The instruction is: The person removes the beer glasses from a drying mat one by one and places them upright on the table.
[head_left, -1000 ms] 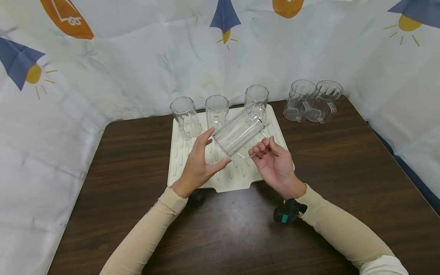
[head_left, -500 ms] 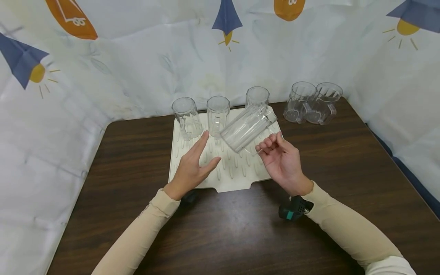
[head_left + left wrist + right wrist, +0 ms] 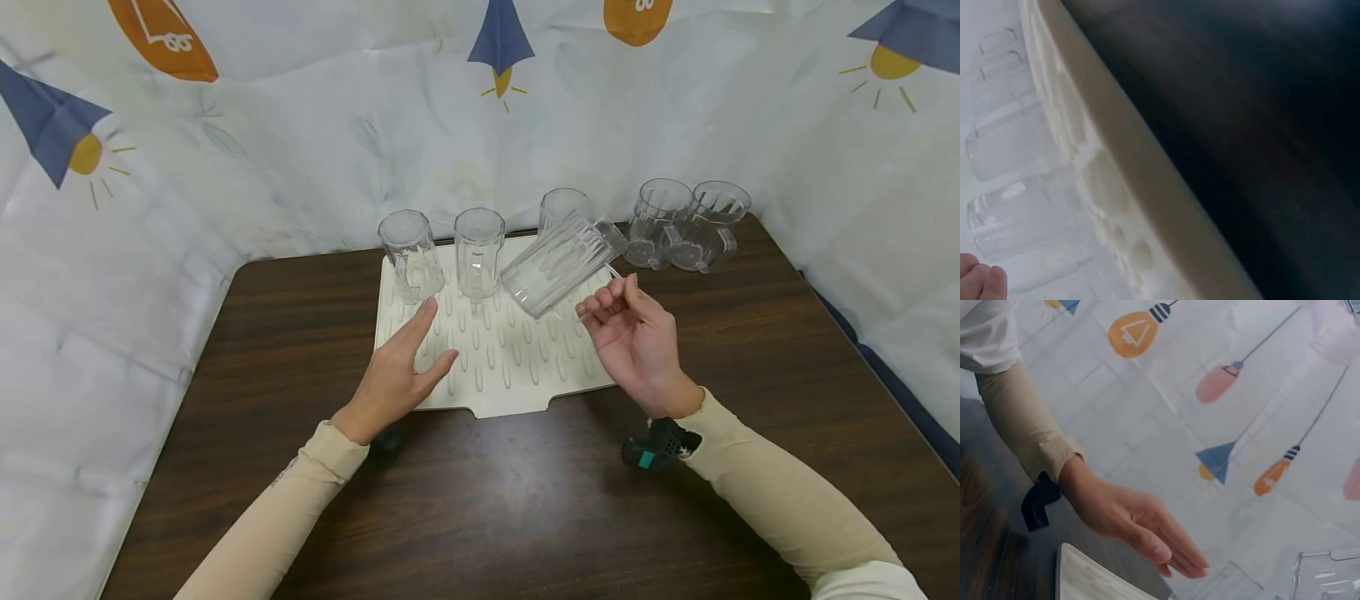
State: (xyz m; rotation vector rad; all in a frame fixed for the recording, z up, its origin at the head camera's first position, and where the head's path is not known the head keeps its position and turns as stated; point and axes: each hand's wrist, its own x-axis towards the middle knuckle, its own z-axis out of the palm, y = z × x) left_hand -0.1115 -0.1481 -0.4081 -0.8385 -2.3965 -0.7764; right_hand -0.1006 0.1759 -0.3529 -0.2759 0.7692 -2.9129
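In the head view my right hand (image 3: 633,342) grips the handle of a clear mug (image 3: 558,265), its fingers curled. Held above the right part of a cream drying tray (image 3: 517,402), the mug tilts well over on its side. My left hand (image 3: 388,375) is above the tray's left front, fingers straight and thumb spread, touching nothing. Clear mugs stand along the tray's back: one at the left (image 3: 411,254), one near the middle (image 3: 478,250), and a right one (image 3: 564,204) partly hidden behind the held mug. The right wrist view also shows the open left hand (image 3: 1135,515).
Two more clear mugs, a nearer one (image 3: 658,221) and one beside it (image 3: 705,225), stand on the dark wooden table (image 3: 495,517) right of the tray. A printed white curtain (image 3: 315,125) hangs behind the table.
My right hand has carried the tilted mug to the right and slightly away from me. The left hand has drawn back from the mug, down and to the left.
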